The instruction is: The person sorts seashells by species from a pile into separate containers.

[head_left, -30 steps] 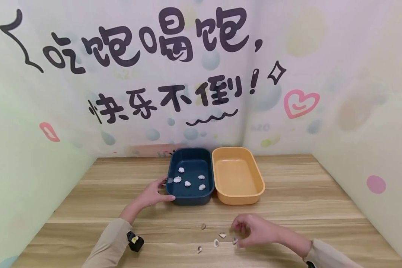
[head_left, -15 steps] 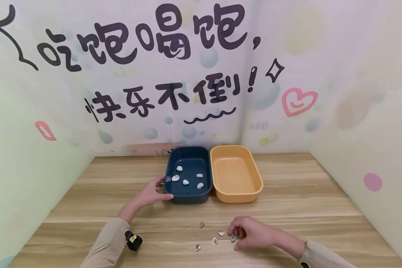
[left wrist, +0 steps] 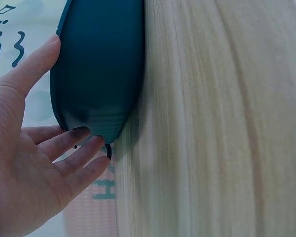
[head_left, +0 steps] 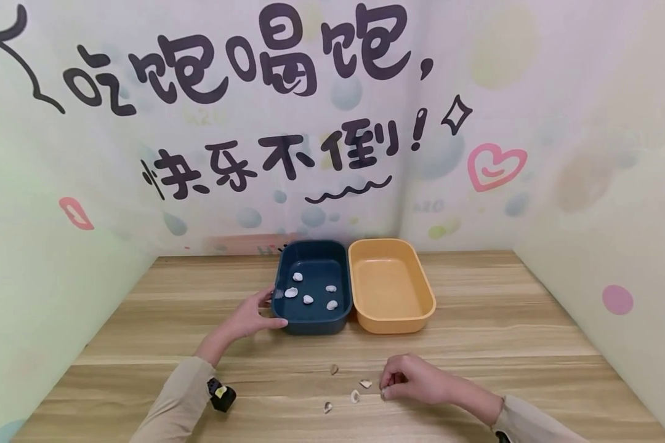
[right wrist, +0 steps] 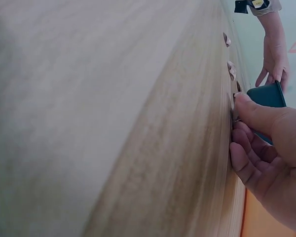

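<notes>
My right hand (head_left: 418, 378) pinches a small seashell (right wrist: 235, 109) between thumb and fingertips, low over the wooden table; most of the shell is hidden by the fingers. Just left of it lie other seashells: one (head_left: 355, 397) pale and oval, another (head_left: 366, 384) close by the fingertips, and two farther left, a brownish one (head_left: 334, 369) and a darker one (head_left: 327, 407). My left hand (head_left: 249, 318) rests against a dark blue tub (head_left: 318, 328), thumb at its near left corner and loosely extended fingers along its left side. Several white shells (head_left: 308, 299) lie inside that tub.
A yellow-orange tub (head_left: 394, 326) stands directly right of the blue one, its bare bottom showing. Both sit toward the back of the wooden table (head_left: 487, 307), before a printed cloth wall (head_left: 227, 123). Side walls flank the table left and right.
My right hand's thumb and fingers have closed in on the rightmost shell, which was lying free on the table. My left hand stays at the blue tub; the head view has shifted slightly.
</notes>
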Action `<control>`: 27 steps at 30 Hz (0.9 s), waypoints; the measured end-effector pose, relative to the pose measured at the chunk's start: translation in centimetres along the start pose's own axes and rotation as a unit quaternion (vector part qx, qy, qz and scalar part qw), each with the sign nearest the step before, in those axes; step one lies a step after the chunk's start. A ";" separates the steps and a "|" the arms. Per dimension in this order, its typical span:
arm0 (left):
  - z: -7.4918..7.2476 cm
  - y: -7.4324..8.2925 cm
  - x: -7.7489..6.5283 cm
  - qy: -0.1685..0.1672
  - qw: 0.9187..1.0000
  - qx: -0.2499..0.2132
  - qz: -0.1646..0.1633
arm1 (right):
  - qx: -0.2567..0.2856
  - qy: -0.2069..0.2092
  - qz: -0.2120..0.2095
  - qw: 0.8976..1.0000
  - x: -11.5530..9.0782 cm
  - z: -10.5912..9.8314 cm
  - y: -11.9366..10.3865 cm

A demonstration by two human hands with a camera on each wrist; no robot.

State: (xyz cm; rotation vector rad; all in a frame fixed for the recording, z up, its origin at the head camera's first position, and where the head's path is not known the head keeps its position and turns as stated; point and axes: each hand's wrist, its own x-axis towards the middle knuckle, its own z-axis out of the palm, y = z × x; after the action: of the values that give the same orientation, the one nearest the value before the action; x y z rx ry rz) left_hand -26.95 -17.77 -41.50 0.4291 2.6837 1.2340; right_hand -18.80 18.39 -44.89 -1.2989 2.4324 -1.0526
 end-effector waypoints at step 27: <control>0.0 0.0 0.0 -0.004 1.000 -0.003 -0.003 | 0.031 -0.017 0.005 0.999 0.7 -1.8 -0.1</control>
State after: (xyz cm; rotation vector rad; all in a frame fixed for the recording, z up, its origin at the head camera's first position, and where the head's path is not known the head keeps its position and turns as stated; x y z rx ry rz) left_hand -26.98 -17.74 -41.48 0.4237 2.6723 1.2341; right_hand -19.99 18.72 -43.39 -1.2737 2.3590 -1.0852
